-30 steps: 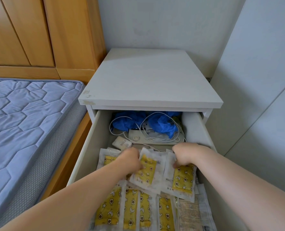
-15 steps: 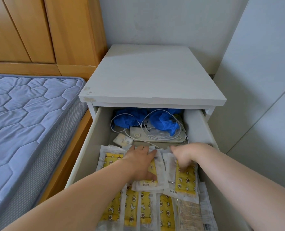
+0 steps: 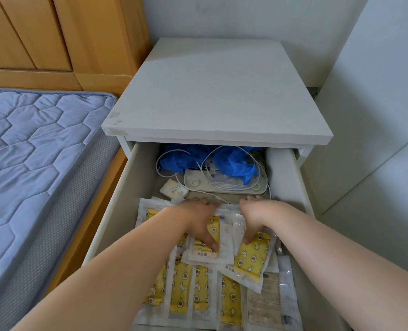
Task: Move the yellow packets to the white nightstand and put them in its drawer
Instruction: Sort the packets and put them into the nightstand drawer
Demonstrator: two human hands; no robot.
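Head view, packets: flat yellow star-printed packets in clear plastic [image 3: 252, 258] lie heaped inside the open white nightstand drawer [image 3: 107, 220], overlapping at angles.
Left hand [image 3: 198, 217]: grip spread flat, pressing the top packet.
Right hand [image 3: 258, 212]: grip spread, fingertips on the tilted packet.
Risk: slick overlapping packets could slide or ride up and snag when the drawer closes.
Behind the packets: tangled white cable [image 3: 212, 161], crumpled blue plastic [image 3: 236, 163], flat beige device [image 3: 224, 185], small white pouch [image 3: 174, 189] limit room.
Left of drawer: blue quilted mattress [image 3: 31, 151].
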